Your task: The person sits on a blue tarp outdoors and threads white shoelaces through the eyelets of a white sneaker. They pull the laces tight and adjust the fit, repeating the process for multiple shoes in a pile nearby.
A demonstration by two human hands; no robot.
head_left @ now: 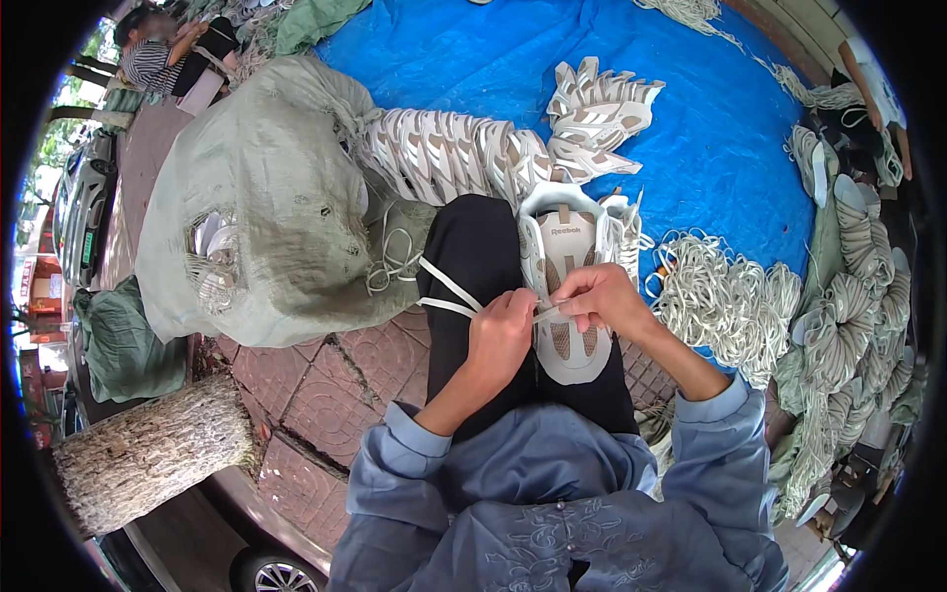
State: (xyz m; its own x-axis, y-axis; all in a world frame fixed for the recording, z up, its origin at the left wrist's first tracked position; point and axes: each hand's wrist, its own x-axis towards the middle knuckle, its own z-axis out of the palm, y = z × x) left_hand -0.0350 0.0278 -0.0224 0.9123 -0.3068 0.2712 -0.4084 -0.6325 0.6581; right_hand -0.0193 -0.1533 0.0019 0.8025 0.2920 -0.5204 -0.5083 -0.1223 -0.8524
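Note:
A white and beige shoe upper (590,363) lies across my lap, its open collar pointing away from me. My left hand (500,335) is closed over the upper's left edge, pinching a white shoelace (449,284) whose loose loop trails over my left thigh. From the right, my right hand (604,298) pinches with thumb and forefinger near the middle of the upper, where a short stretch of lace runs between both hands. The fingertips cover the exact spot where the lace meets the upper. Another white upper (623,232) sits just beyond, partly hidden.
A row of stacked uppers (444,158) lies on the blue tarp (710,128), with a heap of white laces (730,306) at right. A large woven sack (266,187) stands at left. Bundled uppers (853,316) line the far right. Another person (163,59) sits at upper left.

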